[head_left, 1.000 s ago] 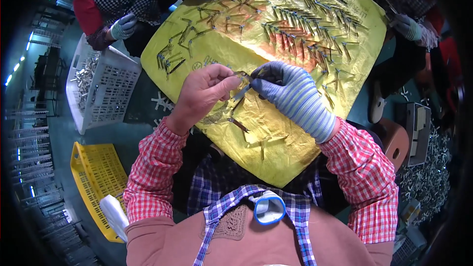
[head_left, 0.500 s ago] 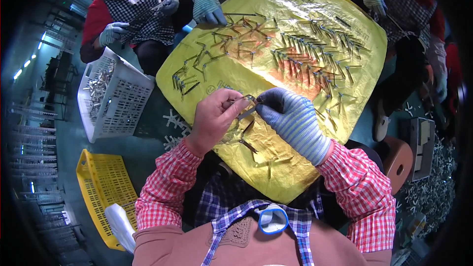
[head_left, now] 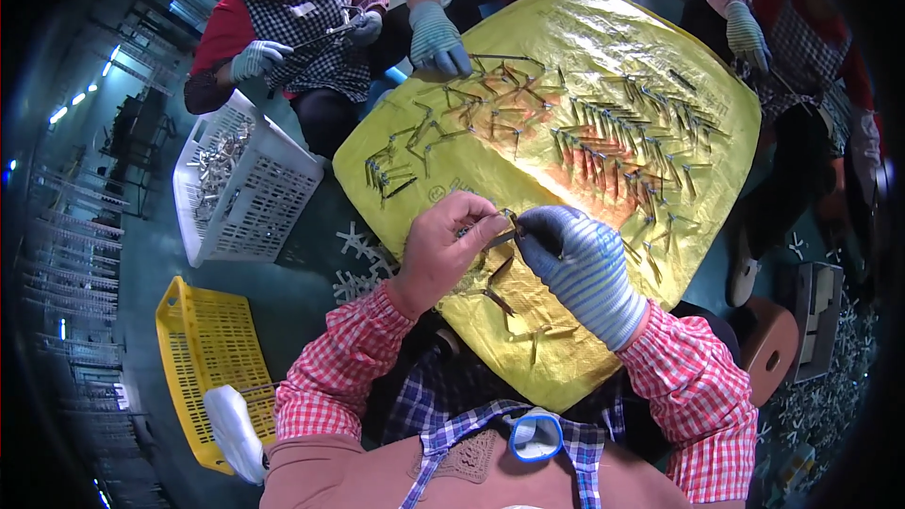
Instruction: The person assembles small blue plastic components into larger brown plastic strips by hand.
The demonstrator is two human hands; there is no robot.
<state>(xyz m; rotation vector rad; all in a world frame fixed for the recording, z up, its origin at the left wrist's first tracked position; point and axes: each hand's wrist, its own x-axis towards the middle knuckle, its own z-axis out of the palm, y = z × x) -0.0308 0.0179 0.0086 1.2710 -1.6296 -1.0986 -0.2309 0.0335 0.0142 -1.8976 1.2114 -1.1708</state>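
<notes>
Bare left hand [head_left: 441,254] and blue-gloved right hand [head_left: 577,267] pinching one thin metal piece [head_left: 502,238] together, yellow-covered table [head_left: 603,47] beneath, white basket [head_left: 247,190] left, yellow crate [head_left: 203,358] lower left

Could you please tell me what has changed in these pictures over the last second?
The left hand and gloved right hand have stayed together, working one small metal piece over the yellow sheet. Only the view has shifted, taking in more of the white basket.
</notes>
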